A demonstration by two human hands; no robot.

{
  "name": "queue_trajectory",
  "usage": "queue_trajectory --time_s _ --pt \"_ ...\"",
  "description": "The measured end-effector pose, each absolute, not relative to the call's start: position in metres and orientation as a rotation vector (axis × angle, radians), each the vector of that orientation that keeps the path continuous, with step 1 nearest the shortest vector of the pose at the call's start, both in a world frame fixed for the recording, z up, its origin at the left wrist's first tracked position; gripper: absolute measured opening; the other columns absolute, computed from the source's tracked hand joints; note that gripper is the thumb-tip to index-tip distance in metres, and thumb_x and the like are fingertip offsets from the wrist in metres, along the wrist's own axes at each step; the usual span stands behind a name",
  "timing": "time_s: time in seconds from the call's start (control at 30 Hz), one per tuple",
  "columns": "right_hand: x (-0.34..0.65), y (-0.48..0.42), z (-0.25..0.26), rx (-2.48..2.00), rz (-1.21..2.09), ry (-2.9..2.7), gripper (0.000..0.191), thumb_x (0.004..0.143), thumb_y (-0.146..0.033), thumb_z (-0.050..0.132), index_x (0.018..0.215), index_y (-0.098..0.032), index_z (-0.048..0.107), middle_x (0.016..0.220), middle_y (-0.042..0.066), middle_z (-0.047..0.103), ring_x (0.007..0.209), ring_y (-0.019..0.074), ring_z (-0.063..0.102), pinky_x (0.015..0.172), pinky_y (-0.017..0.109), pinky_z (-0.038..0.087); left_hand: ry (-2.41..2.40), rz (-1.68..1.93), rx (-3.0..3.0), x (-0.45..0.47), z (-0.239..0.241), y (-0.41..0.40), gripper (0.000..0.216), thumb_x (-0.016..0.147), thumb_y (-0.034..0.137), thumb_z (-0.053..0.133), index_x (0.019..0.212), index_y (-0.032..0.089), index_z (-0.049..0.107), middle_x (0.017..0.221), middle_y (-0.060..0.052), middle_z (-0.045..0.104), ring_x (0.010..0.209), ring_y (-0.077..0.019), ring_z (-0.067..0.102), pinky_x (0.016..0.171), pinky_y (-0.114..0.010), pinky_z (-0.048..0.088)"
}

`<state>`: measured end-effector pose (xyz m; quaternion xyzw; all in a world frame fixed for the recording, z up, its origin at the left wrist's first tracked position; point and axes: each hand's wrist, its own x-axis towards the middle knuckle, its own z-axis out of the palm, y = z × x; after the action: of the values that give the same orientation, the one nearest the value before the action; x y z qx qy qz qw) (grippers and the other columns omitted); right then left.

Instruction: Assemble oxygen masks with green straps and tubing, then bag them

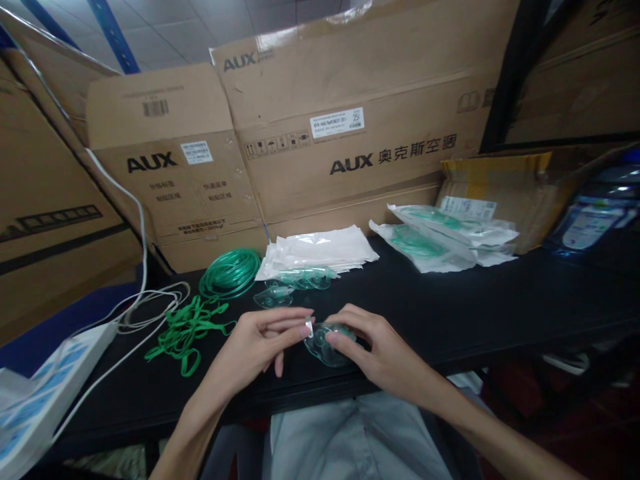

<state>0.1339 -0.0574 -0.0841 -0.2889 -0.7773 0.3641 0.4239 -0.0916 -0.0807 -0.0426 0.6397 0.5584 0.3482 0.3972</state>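
Note:
Both of my hands meet at the near edge of the black table [500, 307]. My right hand [373, 347] grips a clear green-tinted plastic mask [325, 347], thumb pressed on its top. My left hand [260, 340] pinches a small silvery clip [309, 327] at the mask's upper edge between thumb and forefinger. Just beyond lie several more clear masks [290, 283], a coil of green tubing [230, 272] and a heap of green elastic straps [187, 330].
A stack of empty clear bags [320, 252] lies mid-table, with filled packaged bags [445, 233] to its right. Big AUX cardboard boxes [345, 120] stand behind. A white power strip [45, 393] with white cables [145, 303] sits at the left.

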Motion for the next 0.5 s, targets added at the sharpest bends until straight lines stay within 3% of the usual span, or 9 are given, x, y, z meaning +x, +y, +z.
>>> queue_trajectory --time_s 0.17,0.5 --pt "0.1346 -0.0589 -0.0832 -0.714 0.904 -1.943 0.016 0.101 -0.028 0.062 0.103 -0.019 0.075 0.095 0.003 0.069 0.088 0.0155 0.065 0.079 0.026 0.046 1.533 0.786 1.775 -0.0901 -0.0385 -0.0841 0.049 0.084 0.051 0.074 0.118 0.016 0.079 0.042 0.002 0.06 0.04 -0.0103 0.047 0.047 -0.02 0.034" --pt "0.1343 -0.0586 -0.084 -0.667 0.912 -1.941 0.015 0.101 -0.027 0.062 0.105 -0.02 0.075 0.099 0.003 0.07 0.093 0.0161 0.066 0.084 0.027 0.047 1.482 0.743 1.795 -0.0957 -0.0396 -0.0843 0.056 0.092 0.054 0.063 0.129 0.013 0.073 0.046 0.001 0.061 0.041 -0.0108 0.047 0.045 -0.019 0.034"
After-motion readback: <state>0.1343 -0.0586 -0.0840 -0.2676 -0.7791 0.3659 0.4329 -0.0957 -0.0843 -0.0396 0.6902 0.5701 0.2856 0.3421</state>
